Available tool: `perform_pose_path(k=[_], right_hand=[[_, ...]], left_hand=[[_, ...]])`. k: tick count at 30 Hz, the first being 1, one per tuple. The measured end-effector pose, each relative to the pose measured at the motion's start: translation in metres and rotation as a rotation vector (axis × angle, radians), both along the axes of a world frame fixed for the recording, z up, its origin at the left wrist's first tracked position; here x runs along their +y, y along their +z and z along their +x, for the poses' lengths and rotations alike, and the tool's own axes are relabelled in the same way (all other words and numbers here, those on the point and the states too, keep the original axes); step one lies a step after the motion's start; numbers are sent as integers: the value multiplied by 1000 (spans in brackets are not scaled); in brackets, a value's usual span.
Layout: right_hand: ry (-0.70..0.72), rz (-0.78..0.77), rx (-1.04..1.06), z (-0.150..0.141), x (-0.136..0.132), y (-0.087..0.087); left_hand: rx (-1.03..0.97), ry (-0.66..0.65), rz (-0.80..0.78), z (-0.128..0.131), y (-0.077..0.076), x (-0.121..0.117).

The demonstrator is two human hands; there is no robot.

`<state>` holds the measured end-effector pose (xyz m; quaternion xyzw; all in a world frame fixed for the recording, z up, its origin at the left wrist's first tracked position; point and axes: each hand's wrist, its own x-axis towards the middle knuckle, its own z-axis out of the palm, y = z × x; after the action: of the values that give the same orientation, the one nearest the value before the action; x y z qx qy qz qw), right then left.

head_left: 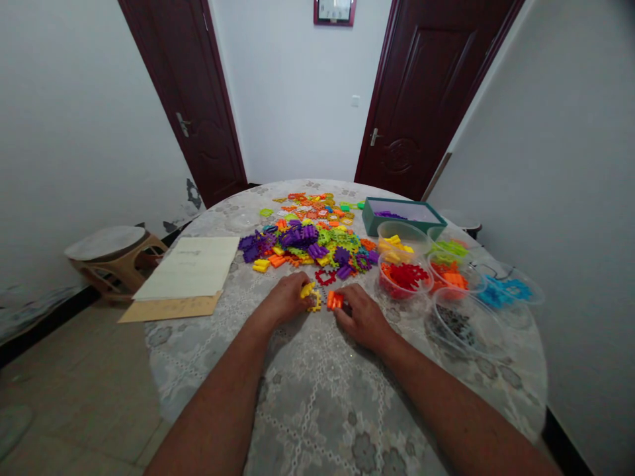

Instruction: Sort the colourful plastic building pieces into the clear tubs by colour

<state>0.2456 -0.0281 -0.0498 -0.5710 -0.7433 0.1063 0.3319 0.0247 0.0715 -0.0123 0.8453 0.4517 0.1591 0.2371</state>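
My left hand [289,296] is closed on a yellow plastic building piece [312,297] with toothed edges. Opposite it, my right hand [361,313] pinches an orange building piece [335,301] between thumb and fingers. A small gap separates the two pieces over the patterned tablecloth [317,383]. Just beyond my hands lies a red toothed frame piece [326,276]. Behind that spreads a heap of mixed pieces, with purple pieces [300,235] on top and lime green pieces [342,238] to the right.
Clear tubs stand on the right, holding yellow pieces [395,248], red pieces [407,276], orange pieces [450,277], blue pieces [506,291] and grey pieces [454,324]. Behind them is a green box [372,221]. Paper sheets [188,268] lie at left; a stool [112,254] stands beyond the table.
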Motion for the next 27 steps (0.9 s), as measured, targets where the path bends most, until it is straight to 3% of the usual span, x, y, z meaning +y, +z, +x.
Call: perform_pose_path(k=[9,12,15,20,24,27], right_hand=[[-92,34,152,-2,-3,5],[-60,49,143,0,-10,23],[-100,135,94,15,-18,57],[-444,283,-113,87,-27,108],[-741,256,-388,152,-23,111],[-928,157,-483,175,-22,105]], left_hand=[[7,-41,-22,-1,-15,13],[-27,-66,-9,-1,-15,16],[-63,-51,-14,-2,-12,16],[-103,6,-5,-5,-12,18],[-120,14,-19,-6,-13,17],[-117,-1,-38,-5,-11,15]])
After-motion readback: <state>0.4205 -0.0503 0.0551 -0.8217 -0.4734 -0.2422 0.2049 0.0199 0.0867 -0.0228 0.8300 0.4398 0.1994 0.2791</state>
